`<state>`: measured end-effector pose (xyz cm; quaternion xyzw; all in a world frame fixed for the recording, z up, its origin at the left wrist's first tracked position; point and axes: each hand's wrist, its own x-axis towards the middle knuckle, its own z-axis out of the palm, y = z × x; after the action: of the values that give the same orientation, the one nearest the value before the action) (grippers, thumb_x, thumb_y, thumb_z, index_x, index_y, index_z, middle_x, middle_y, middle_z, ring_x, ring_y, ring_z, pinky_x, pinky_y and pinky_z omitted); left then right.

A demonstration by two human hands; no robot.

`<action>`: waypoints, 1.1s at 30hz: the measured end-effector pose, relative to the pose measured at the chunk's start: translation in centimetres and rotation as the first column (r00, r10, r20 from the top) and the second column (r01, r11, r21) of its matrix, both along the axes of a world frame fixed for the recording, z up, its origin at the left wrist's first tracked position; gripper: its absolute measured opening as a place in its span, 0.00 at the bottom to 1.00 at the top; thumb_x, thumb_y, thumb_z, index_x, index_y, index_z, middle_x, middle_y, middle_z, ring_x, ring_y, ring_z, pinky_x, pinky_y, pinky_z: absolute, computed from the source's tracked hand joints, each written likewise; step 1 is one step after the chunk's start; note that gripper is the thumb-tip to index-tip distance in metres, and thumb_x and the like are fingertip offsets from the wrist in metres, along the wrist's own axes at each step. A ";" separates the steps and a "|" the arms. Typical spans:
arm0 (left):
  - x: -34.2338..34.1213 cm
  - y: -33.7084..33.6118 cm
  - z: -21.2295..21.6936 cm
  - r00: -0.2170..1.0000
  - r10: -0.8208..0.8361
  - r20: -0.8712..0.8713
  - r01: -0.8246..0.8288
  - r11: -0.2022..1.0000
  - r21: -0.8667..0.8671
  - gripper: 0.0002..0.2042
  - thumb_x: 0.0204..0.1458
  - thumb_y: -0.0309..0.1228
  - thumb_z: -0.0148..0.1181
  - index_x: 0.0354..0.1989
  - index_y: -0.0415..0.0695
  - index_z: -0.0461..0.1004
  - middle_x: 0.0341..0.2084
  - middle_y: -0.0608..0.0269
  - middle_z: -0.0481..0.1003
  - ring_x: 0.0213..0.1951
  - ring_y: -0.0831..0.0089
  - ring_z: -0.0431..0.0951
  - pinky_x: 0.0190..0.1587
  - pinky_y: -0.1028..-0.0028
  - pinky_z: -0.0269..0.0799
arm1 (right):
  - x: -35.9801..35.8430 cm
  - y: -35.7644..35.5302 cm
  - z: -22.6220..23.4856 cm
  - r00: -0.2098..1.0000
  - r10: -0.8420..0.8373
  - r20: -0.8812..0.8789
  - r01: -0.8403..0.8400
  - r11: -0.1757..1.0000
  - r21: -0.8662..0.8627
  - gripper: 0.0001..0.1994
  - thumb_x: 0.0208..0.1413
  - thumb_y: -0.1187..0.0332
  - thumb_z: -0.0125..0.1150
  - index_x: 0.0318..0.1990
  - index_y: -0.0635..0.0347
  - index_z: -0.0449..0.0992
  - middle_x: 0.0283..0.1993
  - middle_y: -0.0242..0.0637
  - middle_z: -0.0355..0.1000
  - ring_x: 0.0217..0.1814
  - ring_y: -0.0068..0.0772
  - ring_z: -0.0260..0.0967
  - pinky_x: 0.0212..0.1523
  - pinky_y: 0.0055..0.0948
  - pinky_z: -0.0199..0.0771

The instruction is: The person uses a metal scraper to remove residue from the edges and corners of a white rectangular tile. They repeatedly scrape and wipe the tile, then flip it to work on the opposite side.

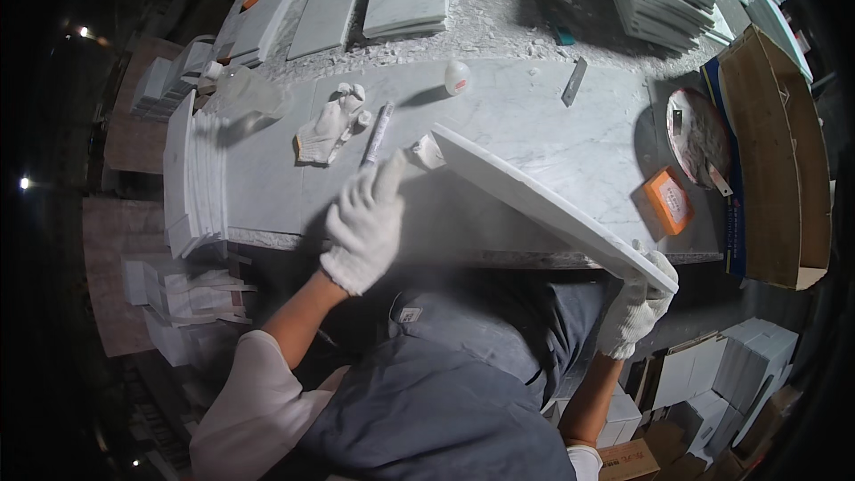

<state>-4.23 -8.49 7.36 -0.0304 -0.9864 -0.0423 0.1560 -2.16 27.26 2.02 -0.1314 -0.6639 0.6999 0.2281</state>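
Note:
My left hand point(363, 224), in a white knit glove, is closed on a small whitish piece point(427, 152) at the far left corner of a white marble tile point(545, 202). Whether that piece is cloth, paper or a tool I cannot tell. The tile is held tilted, edge up, above the near side of the work surface. My right hand point(634, 313), also gloved, grips its near right end, with the fingers partly hidden by the tile. Beyond my left hand lie a spare white glove point(331, 129) and a pale printed tube point(379, 132).
A white bottle point(457, 78) and a flat metal blade point(574, 82) lie on the marble worktop point(552, 111). At the right are an orange box point(668, 201), a round dish point(699, 138) with a scraper and a cardboard box point(770, 169). Tiles stand upright point(191, 183) at the left.

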 end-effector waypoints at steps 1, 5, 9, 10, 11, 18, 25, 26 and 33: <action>-0.3 -1.3 -0.2 0.998 -0.045 -0.041 0.039 0.992 -0.119 0.27 0.53 0.26 0.66 0.65 0.48 0.74 0.54 0.55 0.76 0.51 0.55 0.78 0.57 0.58 0.73 | 0.1 0.0 -0.1 1.000 0.005 -0.028 -0.005 1.000 -0.003 0.22 0.60 0.57 0.74 0.49 0.65 0.74 0.40 0.34 0.75 0.42 0.24 0.72 0.72 0.58 0.66; -1.6 -3.7 0.6 0.987 -0.158 -0.012 0.159 0.982 0.100 0.21 0.57 0.24 0.64 0.61 0.45 0.77 0.50 0.54 0.79 0.52 0.59 0.80 0.61 0.63 0.73 | 0.4 0.2 -0.4 0.999 0.034 -0.025 -0.034 0.999 0.029 0.21 0.62 0.58 0.73 0.49 0.64 0.74 0.40 0.34 0.75 0.42 0.24 0.73 0.71 0.54 0.69; -5.2 -1.4 4.1 0.936 -0.079 -0.344 0.281 0.756 0.591 0.12 0.58 0.24 0.67 0.50 0.38 0.83 0.39 0.50 0.84 0.42 0.61 0.85 0.48 0.65 0.80 | 0.6 0.5 -1.1 0.996 0.029 -0.086 -0.023 0.997 0.074 0.20 0.63 0.56 0.71 0.49 0.64 0.74 0.38 0.34 0.75 0.40 0.24 0.73 0.70 0.51 0.70; -6.3 -0.6 5.3 0.941 0.023 -0.339 0.219 0.720 0.658 0.12 0.54 0.23 0.70 0.48 0.40 0.84 0.37 0.52 0.85 0.41 0.60 0.86 0.46 0.63 0.82 | 0.7 0.6 -1.3 0.996 0.026 -0.086 -0.020 0.997 0.076 0.20 0.64 0.56 0.71 0.49 0.64 0.75 0.38 0.34 0.75 0.39 0.24 0.73 0.70 0.51 0.70; -7.7 0.1 6.5 0.927 -0.105 -0.360 0.307 0.761 0.571 0.12 0.55 0.24 0.70 0.48 0.40 0.84 0.37 0.53 0.85 0.41 0.60 0.86 0.46 0.63 0.82 | 0.7 0.6 -1.4 0.996 0.035 -0.077 -0.031 0.998 0.053 0.19 0.65 0.56 0.70 0.49 0.64 0.75 0.38 0.34 0.75 0.38 0.25 0.74 0.69 0.51 0.72; -21.3 9.1 7.5 0.678 -0.623 0.390 0.489 0.779 0.394 0.15 0.61 0.38 0.63 0.46 0.39 0.82 0.45 0.51 0.84 0.46 0.59 0.84 0.50 0.64 0.80 | 0.9 0.4 -1.3 0.999 0.028 -0.029 -0.029 0.999 -0.033 0.24 0.58 0.54 0.77 0.48 0.62 0.74 0.42 0.33 0.75 0.44 0.24 0.74 0.59 0.35 0.77; -29.1 16.5 1.2 0.716 -0.314 0.624 0.406 0.914 -0.006 0.27 0.47 0.55 0.67 0.41 0.41 0.79 0.42 0.47 0.82 0.46 0.50 0.83 0.49 0.58 0.78 | 0.2 0.6 -1.0 0.979 0.093 -0.183 -0.029 0.946 0.322 0.15 0.59 0.70 0.69 0.50 0.67 0.79 0.41 0.40 0.80 0.40 0.34 0.76 0.46 0.33 0.75; -29.5 16.9 0.7 0.720 -0.309 0.622 0.406 0.914 -0.017 0.28 0.45 0.56 0.68 0.42 0.41 0.79 0.43 0.46 0.82 0.46 0.50 0.83 0.49 0.57 0.78 | 0.1 0.7 -0.9 0.978 0.096 -0.184 -0.025 0.936 0.352 0.14 0.57 0.71 0.71 0.49 0.65 0.79 0.43 0.40 0.80 0.41 0.35 0.77 0.46 0.34 0.76; -31.9 17.3 -1.1 0.807 -0.206 0.554 0.255 0.967 -0.012 0.28 0.39 0.53 0.75 0.41 0.41 0.82 0.41 0.50 0.84 0.45 0.55 0.85 0.47 0.61 0.80 | 0.1 0.6 -0.4 0.982 0.087 -0.168 -0.037 0.959 0.283 0.15 0.51 0.72 0.78 0.44 0.64 0.80 0.44 0.42 0.79 0.44 0.39 0.78 0.53 0.39 0.79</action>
<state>-36.13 8.81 6.26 -0.1432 -0.9793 -0.0255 -0.1405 -2.07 27.88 1.63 -0.0138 -0.7363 0.6154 0.2808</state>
